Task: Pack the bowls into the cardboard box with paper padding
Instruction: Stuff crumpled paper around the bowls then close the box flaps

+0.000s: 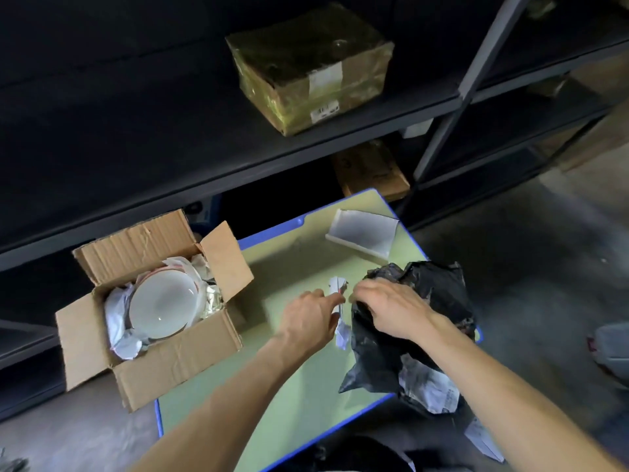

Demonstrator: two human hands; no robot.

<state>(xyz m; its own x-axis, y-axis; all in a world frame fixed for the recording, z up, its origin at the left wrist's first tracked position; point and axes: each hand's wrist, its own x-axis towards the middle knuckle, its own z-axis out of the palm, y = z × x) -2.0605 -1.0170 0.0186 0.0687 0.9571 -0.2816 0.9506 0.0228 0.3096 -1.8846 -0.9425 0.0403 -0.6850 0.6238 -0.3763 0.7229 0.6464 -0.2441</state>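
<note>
One open brown cardboard box [177, 356], one round white bowl [163, 308] showing inside.
We see the bowl bottom-up, glossy, bedded in crumpled white paper padding [119, 318], well left of our fingers; our left hand [311, 318] pinches a white paper strip [342, 337], our right hand [391, 308] grips one crumpled black plastic bag [435, 284].

1. The cardboard box [177, 356] stands open at the left edge of your worktop [313, 410].
2. A bowl [163, 308] lies in the box, with paper padding [119, 321] packed around it.
3. The bag [418, 328] lies on the worktop's right side and hangs over its right edge.
4. Your right hand [388, 308] grips the bag's left edge. Your left hand [311, 321] is just left of it, with a paper strip [342, 335] between them.
5. A folded sheet [364, 233] lies at the worktop's far right corner, behind the bag.
6. A shelf [170, 148] runs behind everything, with a wrapped package [306, 73] on it.
</note>
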